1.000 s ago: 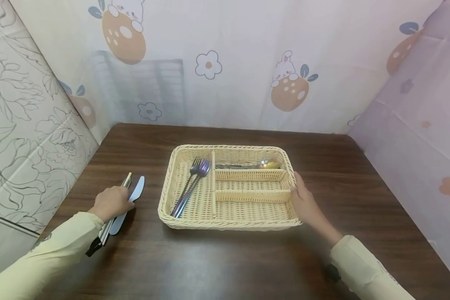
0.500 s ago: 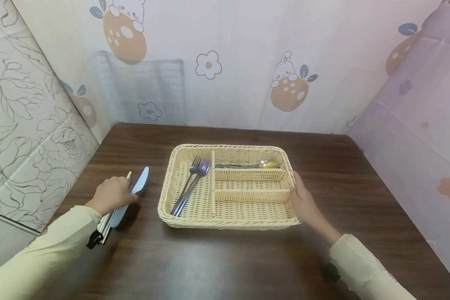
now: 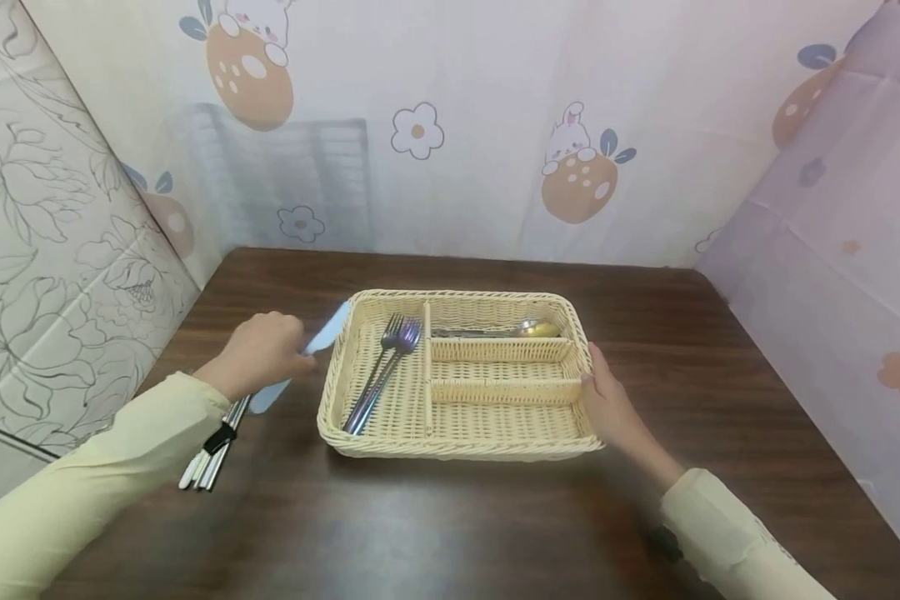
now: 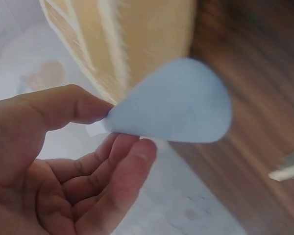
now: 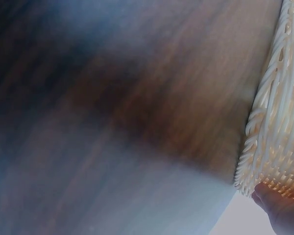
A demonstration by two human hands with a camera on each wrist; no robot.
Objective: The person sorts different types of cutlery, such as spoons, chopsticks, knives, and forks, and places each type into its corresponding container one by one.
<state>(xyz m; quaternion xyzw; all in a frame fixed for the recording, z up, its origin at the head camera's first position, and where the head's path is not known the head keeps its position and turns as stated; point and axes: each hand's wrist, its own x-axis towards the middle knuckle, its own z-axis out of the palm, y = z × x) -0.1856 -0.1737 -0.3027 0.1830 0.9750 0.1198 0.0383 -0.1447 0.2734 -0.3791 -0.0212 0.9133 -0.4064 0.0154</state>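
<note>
My left hand (image 3: 258, 354) pinches a light blue knife (image 3: 328, 329) between thumb and fingers. The knife is tilted above the table, its blade tip close to the left rim of a cream woven cutlery basket (image 3: 457, 451). In the left wrist view the broad rounded handle end of the knife (image 4: 186, 105) sticks out past the fingertips. My right hand (image 3: 607, 404) grips the basket's right side, thumb at the rim; its other fingers are mostly hidden. Two forks (image 3: 378, 375), one dark and one purplish, lie in the left compartment. A gold-toned spoon (image 3: 537, 329) lies in the back right compartment.
Several thin utensils, chopstick-like, (image 3: 212, 467) lie on the dark wooden table (image 3: 450, 525) under my left wrist, partly hidden. Two low dividers (image 3: 502, 392) split the basket's right half. Patterned curtains (image 3: 465, 192) stand behind and at both sides.
My left hand has lifted the knife off the table beside the thin utensils and carried it right and away from me, to the basket's left edge. The right hand stays on the basket.
</note>
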